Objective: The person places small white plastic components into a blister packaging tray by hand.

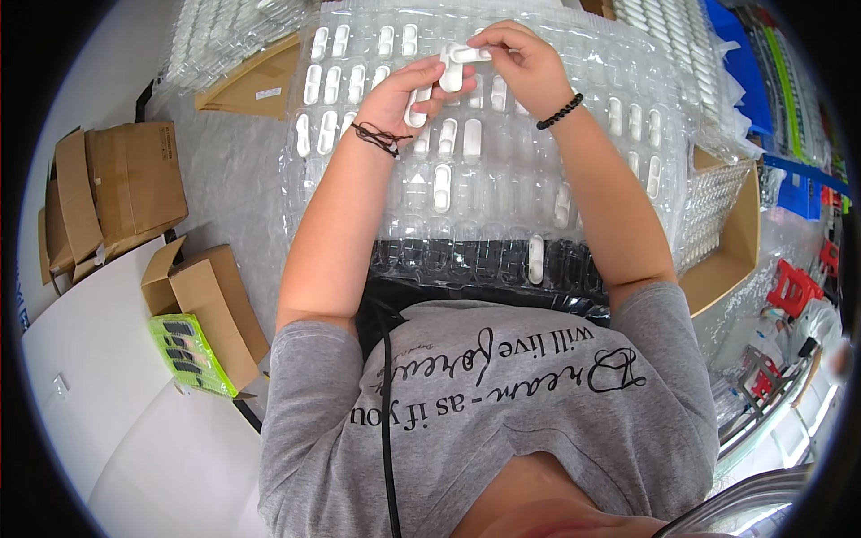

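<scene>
My left hand (404,97) is closed on an upright white oval plastic piece (451,79), gripped between thumb and fingers. A second white piece (415,108) lies against its palm. With fingers pinched, my right hand (529,65) holds another white oval piece (472,55) level, its left end touching or overlapping the top of the upright one. Both hands are over the far part of a clear plastic blister tray (502,215). Similar white pieces sit in its pockets, such as one white piece (442,187) below my hands and another (535,260) near the front edge.
Stacked trays of white pieces (224,40) stand at the far left, by a cardboard box (256,79). More trays (713,211) rest in a carton (740,233) at right. Open cardboard boxes (134,184) stand at left; a red stool (794,285) is at right. A black cable (387,403) hangs before me.
</scene>
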Motion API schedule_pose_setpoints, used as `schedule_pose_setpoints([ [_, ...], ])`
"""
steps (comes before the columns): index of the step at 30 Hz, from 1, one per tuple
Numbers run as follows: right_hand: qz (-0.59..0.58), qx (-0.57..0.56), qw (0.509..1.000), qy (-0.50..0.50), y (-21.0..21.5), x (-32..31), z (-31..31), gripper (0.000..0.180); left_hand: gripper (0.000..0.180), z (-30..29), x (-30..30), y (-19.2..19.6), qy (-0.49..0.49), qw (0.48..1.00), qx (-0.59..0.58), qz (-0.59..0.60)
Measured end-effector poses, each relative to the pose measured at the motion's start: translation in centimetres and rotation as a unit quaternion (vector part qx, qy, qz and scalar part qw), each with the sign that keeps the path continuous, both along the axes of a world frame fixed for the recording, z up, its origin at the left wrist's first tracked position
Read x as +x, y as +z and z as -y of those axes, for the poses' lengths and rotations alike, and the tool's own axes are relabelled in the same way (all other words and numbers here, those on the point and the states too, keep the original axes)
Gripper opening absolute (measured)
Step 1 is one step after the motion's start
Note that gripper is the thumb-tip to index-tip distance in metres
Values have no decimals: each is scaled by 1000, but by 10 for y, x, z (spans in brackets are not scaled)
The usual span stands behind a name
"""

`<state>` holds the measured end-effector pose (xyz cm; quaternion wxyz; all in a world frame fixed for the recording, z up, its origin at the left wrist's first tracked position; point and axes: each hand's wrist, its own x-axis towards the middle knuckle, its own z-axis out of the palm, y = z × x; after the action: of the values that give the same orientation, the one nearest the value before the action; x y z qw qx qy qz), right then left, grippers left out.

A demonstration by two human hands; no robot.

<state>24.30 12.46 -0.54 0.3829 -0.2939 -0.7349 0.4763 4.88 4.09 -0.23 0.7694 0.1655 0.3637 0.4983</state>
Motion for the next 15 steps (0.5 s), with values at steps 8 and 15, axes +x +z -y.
schedule_pose_setpoints([
  [8, -42, 16, 997, 69, -5, -5, 5, 21, 44, 2, 4, 7, -30, 997, 68, -28],
  [15, 23, -161, 987, -11, -10, -4, 6, 20, 34, 1, 18, 9, 21, 981, 22, -191],
])
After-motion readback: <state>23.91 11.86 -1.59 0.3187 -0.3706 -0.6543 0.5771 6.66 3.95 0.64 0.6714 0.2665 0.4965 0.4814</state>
